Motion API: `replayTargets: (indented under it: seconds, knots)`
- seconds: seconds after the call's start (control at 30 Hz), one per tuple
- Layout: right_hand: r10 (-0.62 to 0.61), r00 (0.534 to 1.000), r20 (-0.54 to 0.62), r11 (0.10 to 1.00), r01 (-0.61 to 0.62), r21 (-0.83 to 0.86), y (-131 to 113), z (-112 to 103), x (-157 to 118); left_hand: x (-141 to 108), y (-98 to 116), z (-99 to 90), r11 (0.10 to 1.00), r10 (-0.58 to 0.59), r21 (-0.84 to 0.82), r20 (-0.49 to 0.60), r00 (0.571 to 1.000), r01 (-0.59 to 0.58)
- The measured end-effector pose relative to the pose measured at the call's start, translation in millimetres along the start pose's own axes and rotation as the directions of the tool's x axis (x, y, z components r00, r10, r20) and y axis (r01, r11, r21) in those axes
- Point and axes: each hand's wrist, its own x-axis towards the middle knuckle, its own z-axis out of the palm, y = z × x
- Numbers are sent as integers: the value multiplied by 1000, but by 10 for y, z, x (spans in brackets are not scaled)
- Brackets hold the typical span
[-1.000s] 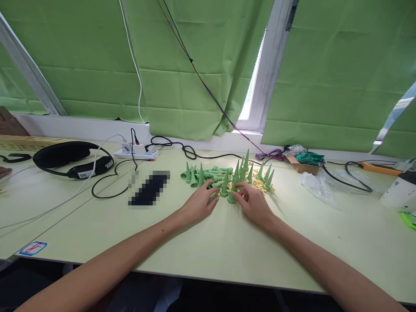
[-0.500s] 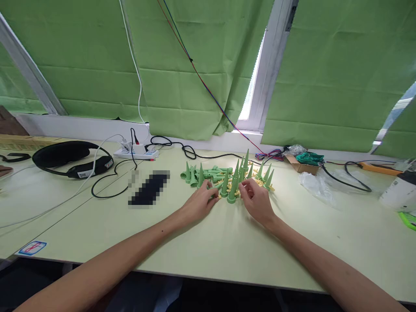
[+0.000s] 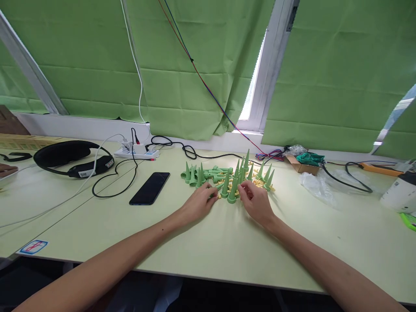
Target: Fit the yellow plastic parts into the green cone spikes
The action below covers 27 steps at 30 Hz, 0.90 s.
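Observation:
My left hand rests on the table at the near left of a cluster of green plastic pieces. Its fingers are curled round a green plastic spike, mostly hidden by the hand. Several pointed green cones stand upright between my hands, and hollow green tubes lie behind them. My right hand is at the cluster's near right, thumb and forefinger pinched beside the front cones; whatever is between those fingertips is too small to make out. Small yellow plastic pieces lie scattered among the cones.
A black phone lies left of the cluster, with a black headset farther left. A power strip and black cables run along the back. To the right are a small cardboard box and clear plastic bags. Another person's hand shows at far left.
My hands stay in nearly the same place, with only slight finger movement. The other person's hand at the far left comes a little farther into view.

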Motion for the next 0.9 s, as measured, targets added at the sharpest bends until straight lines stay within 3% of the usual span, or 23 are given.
replayTargets:
  seconds: [0.3, 0.57, 0.7, 0.9]
  knots:
    - [-35, 998, 58, 999, 36, -12, -18, -11, -6, 3, 67, -5, 997, -50, -64, -132, 990, 42]
    - [-90, 989, 120, 996, 86, 35, -55, -14, -24, -7, 183, -69, 971, -95, -238, -329, 940, 15]
    - [-131, 980, 150, 989, 120, 85, -76, -18, -34, -34, 239, -78, 961, -14, -258, -398, 917, -98]
    - [-200, 965, 167, 975, 179, 135, -98, -24, -54, -89, 253, -50, 919, 255, -178, -412, 875, -352]
